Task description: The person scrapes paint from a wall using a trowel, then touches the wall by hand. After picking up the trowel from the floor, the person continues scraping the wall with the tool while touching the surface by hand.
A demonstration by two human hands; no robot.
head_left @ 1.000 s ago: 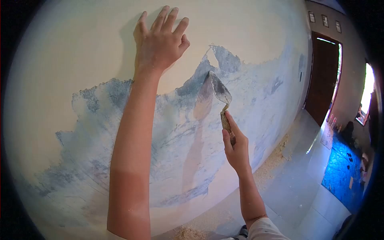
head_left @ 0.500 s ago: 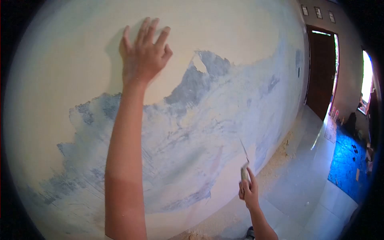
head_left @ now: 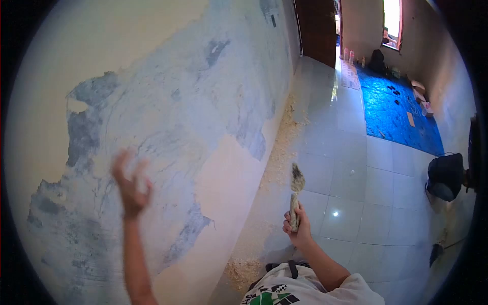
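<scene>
The trowel [head_left: 298, 181] sits in my right hand [head_left: 300, 226], fingers wrapped round its handle [head_left: 294, 208], the best hold; I judge it light and stiff. My left hand [head_left: 133, 190], blurred, looks empty, fingers parted, before the patchy wall [head_left: 157, 114].

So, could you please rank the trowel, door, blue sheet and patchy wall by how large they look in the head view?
1. Patchy wall
2. Blue sheet
3. Door, cut off at the top
4. Trowel
</scene>
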